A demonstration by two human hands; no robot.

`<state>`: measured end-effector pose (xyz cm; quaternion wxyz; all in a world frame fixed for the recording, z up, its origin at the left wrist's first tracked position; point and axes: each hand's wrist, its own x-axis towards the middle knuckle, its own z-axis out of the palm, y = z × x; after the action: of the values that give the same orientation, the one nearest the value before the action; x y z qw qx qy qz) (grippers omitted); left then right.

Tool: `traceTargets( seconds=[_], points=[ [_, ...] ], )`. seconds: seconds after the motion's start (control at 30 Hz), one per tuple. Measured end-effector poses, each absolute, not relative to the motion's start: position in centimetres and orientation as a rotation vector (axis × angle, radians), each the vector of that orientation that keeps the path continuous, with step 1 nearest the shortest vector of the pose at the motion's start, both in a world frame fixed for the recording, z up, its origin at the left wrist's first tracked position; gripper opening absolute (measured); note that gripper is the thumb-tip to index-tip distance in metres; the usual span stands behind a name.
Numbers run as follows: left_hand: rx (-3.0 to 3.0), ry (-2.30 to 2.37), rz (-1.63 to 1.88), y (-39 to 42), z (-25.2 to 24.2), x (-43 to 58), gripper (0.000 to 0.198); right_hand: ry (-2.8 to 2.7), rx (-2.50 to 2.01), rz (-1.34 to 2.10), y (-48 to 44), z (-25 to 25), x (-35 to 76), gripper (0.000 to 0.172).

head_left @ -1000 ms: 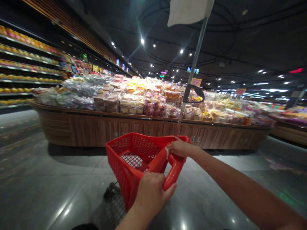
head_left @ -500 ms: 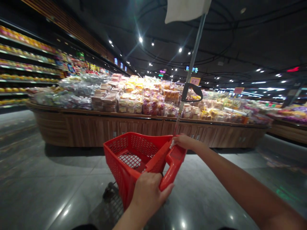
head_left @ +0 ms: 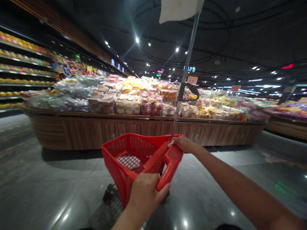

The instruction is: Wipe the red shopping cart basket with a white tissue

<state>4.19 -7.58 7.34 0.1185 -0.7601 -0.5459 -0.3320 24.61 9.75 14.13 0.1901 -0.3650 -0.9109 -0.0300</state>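
A red plastic shopping cart (head_left: 116,176) stands in front of me, angled to the left, with a bare mesh bottom showing in its basket. My left hand (head_left: 148,191) is closed round the near end of the cart's red handle (head_left: 169,171), thumb along it. At the handle's far end my right hand (head_left: 181,142) grips too; something small and white (head_left: 171,143) shows at its fingers, too small to name. A metal pole (head_left: 188,62) rises from beside that hand, carrying a dark loop strap (head_left: 192,92) and a pale flag-like sheet (head_left: 179,11) on top.
Beyond the cart, a long wooden display counter (head_left: 88,132) is heaped with packaged goods (head_left: 151,99). Tall stocked shelves (head_left: 22,68) line the left side. Another display (head_left: 286,119) stands at the right. The grey floor (head_left: 72,182) is shiny.
The counter, shelves and lights have shifted slightly left in view, and the cart appears a little further left. Both hands keep their hold on the handle.
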Motion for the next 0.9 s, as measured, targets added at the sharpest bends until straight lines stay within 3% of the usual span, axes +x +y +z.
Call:
traceTargets(
  seconds=[0.17,0.33,0.5,0.77,0.9],
  points=[
    [-2.223,-1.594,-0.959,-7.5,7.6,4.0,0.032,-2.366,-1.036,-0.075,5.5,11.3,24.0,0.036],
    [-2.22,-1.562,-0.945,-7.3,7.2,3.7,0.034,-2.204,-0.755,-0.124,-1.4,5.9,23.1,0.04],
    [-2.217,-1.531,-0.931,-7.2,7.1,3.4,0.035,-1.904,-0.904,-0.267,0.0,3.1,23.5,0.055],
    [-2.201,-1.499,-0.927,-6.8,7.0,3.2,0.034,-1.637,-0.976,-0.041,-4.3,-1.2,16.8,0.054],
    [-2.208,-1.492,-0.912,-6.6,7.0,3.0,0.035,-1.429,-0.997,0.19,-4.2,-0.8,15.5,0.053]
  ],
)
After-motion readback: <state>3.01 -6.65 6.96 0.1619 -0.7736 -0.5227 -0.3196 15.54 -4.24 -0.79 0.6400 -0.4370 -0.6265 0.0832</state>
